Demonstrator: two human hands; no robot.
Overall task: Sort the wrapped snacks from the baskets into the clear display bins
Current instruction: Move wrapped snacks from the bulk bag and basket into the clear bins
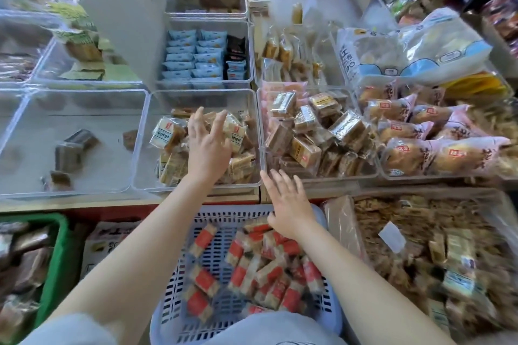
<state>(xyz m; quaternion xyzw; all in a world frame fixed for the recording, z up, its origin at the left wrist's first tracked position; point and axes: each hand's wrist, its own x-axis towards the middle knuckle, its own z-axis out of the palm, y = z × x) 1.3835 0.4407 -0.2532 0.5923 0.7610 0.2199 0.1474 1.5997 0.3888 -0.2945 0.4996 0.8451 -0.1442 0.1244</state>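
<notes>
Reaching left hand (206,145) into clear bin (196,98), right hand (288,204) over basket (179,274); both spread, empty. Risk: blur, red-label snacks (238,277) misbinned.

Red-labelled wrapped snacks (246,269) heaped in pale slotted basket (179,283), clear bin (145,154) half-filled

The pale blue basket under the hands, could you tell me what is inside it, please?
The pale blue basket holds a loose heap of red-labelled wrapped snacks. The right hand hides some at the far rim, and the near end is hidden by clothing.
</notes>
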